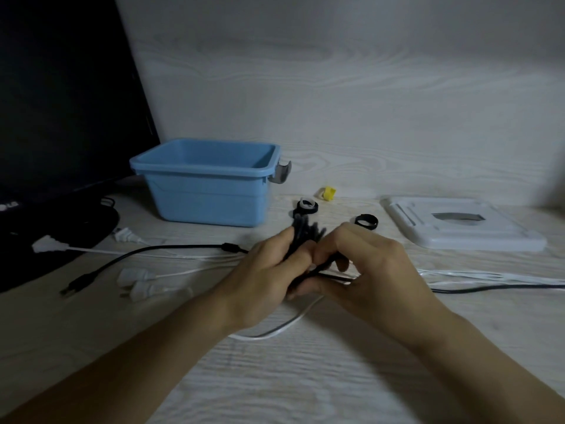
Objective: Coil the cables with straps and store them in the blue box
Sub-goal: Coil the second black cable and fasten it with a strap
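Centre of frame: a folded black cable (pixel 305 237) is gripped in the left hand (pixel 269 270) while its free run is pinched by the right hand (pixel 363 267). Coiling is judged under way; a strap (pixel 366 222) is needed next, then the blue box (pixel 208 182) at centre left.

Box (pixel 208 185) toward the back left of the tabletop (pixel 305 377), just right of the monitor (pixel 61 102). Three rolled straps to the right of the box: one (pixel 306 205) nearest it, another (pixel 327 193) behind that, the third (pixel 366 222) further right. Flat stand (pixel 458 224) at the far right. Both hands meeting in the middle, in front of the straps: left hand (pixel 266 280) and right hand (pixel 367 270) around a cable bundle (pixel 302 237). Loose cable ends and plugs (pixel 137 280) lying left of the hands, more cable runs (pixel 495 281) trailing off to the right.
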`<act>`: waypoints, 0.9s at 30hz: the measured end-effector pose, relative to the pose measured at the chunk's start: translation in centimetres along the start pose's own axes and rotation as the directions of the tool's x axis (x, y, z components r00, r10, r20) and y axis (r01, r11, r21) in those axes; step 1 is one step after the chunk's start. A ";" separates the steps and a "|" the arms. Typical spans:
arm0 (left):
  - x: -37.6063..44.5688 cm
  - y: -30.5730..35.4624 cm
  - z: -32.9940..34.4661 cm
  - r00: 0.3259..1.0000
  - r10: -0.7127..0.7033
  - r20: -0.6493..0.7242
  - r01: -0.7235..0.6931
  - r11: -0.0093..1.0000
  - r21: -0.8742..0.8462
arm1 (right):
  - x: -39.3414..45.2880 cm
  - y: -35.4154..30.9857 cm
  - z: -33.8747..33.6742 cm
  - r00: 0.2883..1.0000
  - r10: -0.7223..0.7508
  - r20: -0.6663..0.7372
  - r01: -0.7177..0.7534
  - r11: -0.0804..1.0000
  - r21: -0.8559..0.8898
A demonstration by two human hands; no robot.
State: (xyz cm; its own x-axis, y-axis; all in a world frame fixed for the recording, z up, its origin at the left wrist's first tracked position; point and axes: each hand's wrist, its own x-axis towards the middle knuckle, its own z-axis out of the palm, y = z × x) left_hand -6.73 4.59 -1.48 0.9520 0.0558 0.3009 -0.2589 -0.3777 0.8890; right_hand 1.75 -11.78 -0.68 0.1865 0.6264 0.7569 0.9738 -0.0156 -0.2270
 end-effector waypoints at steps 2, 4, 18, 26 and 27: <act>-0.3 0.7 -0.1 0.999 0.014 0.043 -0.014 1.000 0.005 | 0.1 0.3 -0.3 1.000 0.009 0.008 -0.009 1.000 0.003; -0.3 0.8 -0.5 0.998 0.019 0.067 -0.022 0.999 0.043 | 0.2 0.6 -0.6 1.000 0.017 0.010 -0.017 1.000 -0.020; 0.0 2.1 0.4 0.987 -0.152 0.053 0.160 0.889 -0.430 | -0.6 0.1 0.9 0.818 0.445 0.366 -0.542 0.380 0.750; 0.2 2.0 0.2 0.921 -0.247 0.301 0.388 0.632 -0.671 | 0.5 -2.0 2.2 0.722 0.651 0.234 -0.450 0.185 0.874; 0.2 2.0 0.1 0.908 -0.255 0.331 0.417 0.606 -0.677 | 0.6 -2.2 2.1 0.714 0.663 0.225 -0.442 0.176 0.880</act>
State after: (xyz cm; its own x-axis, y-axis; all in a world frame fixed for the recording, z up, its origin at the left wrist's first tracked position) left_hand -6.99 3.73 0.32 0.9849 -0.1591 -0.0676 0.1295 0.4199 0.8983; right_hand -0.58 -9.72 -0.98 0.7496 0.6122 0.2516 -0.0253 0.4063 -0.9134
